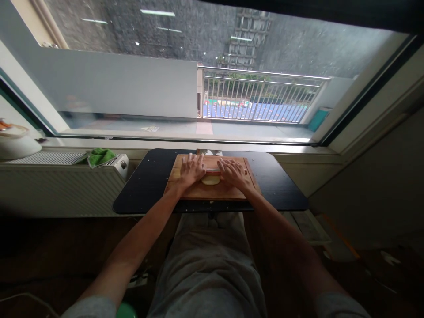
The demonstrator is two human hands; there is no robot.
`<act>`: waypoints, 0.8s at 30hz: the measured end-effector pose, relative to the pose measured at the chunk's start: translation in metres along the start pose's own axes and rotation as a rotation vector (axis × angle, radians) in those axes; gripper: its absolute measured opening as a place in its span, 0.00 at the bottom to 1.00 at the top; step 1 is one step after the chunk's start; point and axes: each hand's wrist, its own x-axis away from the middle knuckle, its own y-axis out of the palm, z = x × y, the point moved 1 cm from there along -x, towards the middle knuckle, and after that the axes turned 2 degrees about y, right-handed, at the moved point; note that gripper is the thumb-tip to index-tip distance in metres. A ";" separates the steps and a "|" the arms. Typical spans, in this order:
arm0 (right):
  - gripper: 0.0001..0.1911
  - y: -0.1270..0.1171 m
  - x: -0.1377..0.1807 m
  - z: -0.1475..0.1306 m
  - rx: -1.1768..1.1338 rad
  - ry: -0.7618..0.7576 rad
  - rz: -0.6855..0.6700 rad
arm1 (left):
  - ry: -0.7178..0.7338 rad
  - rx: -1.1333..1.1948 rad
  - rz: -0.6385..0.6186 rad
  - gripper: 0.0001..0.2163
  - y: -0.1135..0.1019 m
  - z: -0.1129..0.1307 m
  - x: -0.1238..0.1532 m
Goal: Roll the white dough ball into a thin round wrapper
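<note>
A rolling pin (213,172) lies crosswise on a wooden cutting board (205,193), its middle showing between my hands. Under it and just on my side is a flattened piece of pale dough (211,180). My left hand (192,168) rests over the pin's left part, fingers pointing away from me and bent over it. Over the right part lies my right hand (232,171), palm down, with the pin's end showing just past it. Both palms hide the portions of the pin beneath them.
The board sits on a black table (135,185) with rounded corners, against a window sill (159,143). On the left stands a radiator (66,187) with a green cloth (101,157) on top and a white pot (16,142) behind. Beyond the glass is a railing (261,97).
</note>
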 end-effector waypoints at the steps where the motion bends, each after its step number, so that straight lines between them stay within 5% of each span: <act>1: 0.32 0.001 -0.004 0.002 0.007 -0.001 -0.023 | -0.008 -0.003 -0.025 0.29 0.001 -0.001 -0.004; 14: 0.28 -0.003 -0.053 0.018 0.011 0.059 -0.075 | 0.022 -0.051 -0.154 0.26 -0.015 0.002 -0.037; 24: 0.27 -0.041 -0.036 0.012 0.026 0.029 0.216 | 0.430 0.017 -0.125 0.16 -0.013 -0.009 -0.008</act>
